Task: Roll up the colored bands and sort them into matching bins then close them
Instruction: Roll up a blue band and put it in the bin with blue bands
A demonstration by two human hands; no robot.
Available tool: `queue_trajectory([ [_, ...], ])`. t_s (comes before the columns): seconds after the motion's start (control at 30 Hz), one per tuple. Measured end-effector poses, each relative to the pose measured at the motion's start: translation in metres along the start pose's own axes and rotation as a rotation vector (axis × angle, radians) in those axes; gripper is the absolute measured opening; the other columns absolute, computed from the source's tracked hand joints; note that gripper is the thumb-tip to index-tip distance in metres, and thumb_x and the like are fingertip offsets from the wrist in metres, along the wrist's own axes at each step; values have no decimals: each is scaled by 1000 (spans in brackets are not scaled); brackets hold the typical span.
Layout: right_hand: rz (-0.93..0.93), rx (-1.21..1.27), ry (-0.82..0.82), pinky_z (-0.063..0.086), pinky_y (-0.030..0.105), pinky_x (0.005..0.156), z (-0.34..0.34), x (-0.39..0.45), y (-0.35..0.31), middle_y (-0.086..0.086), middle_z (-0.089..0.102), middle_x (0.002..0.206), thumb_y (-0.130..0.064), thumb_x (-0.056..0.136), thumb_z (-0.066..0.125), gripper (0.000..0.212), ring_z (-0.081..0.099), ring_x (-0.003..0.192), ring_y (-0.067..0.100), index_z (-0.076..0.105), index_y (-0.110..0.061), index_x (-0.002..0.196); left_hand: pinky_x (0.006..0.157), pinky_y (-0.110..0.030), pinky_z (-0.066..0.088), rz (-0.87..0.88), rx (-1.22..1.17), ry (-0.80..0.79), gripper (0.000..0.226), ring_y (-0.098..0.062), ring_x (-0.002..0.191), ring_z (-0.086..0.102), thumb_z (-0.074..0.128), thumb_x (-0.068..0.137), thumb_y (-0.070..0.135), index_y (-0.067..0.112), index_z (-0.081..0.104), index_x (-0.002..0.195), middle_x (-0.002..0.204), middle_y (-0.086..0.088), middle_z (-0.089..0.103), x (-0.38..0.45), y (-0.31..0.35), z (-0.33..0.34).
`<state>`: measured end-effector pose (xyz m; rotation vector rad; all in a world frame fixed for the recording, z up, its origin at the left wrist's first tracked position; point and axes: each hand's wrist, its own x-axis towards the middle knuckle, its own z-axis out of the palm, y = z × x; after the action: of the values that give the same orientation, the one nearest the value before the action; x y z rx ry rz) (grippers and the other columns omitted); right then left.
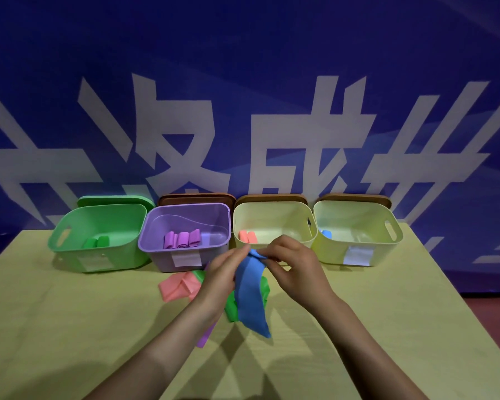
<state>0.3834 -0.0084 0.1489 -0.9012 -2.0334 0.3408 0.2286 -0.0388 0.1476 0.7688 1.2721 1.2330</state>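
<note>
My left hand [224, 274] and my right hand [293, 265] both pinch the top end of a blue band [250, 293], which hangs down above the table. Under it lie a pink band [175, 287], a green band [231, 308] and a purple band [205, 336] in a loose heap. Four open bins stand in a row behind: a green bin [70, 246] with green rolls [97, 242], a purple bin [156, 252] with purple rolls [182, 239], a cream bin [272, 210] with pink rolls [248, 236], and a second cream bin [387, 249] with a blue roll [326, 234].
Lids lean behind the bins: a green lid [113, 200] and brown lids [195, 197], [270, 197], [355, 197]. The yellow table [70, 327] ends at the right edge near a red floor. A blue banner hangs behind.
</note>
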Motion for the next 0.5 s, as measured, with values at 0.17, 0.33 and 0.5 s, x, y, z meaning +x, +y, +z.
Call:
queue_trajectory([
  [0.17,34,17,-145,52,25,73,-4,-1,4,-6,62,94,-17,85,59,23,61,86,8,73,-15,103,80,-38,43,0,15,-11,19,-27,93,62,54,95,21,16,72,94,94,-11,71,-2,-6,1],
  [0.33,413,419,-93,49,21,73,-4,-5,-2,-8,64,96,-15,88,63,29,61,89,6,68,-28,113,100,-52,41,106,87,-15,17,-35,108,61,60,82,31,26,72,92,107,-14,69,0,-7,-1],
  [0.5,662,562,-123,45,17,57,2,1,-6,4,66,78,-7,86,67,11,57,61,-1,70,-14,94,83,-41,45,157,180,-25,18,-26,88,62,59,90,24,9,66,97,97,-19,68,-3,-11,3],
])
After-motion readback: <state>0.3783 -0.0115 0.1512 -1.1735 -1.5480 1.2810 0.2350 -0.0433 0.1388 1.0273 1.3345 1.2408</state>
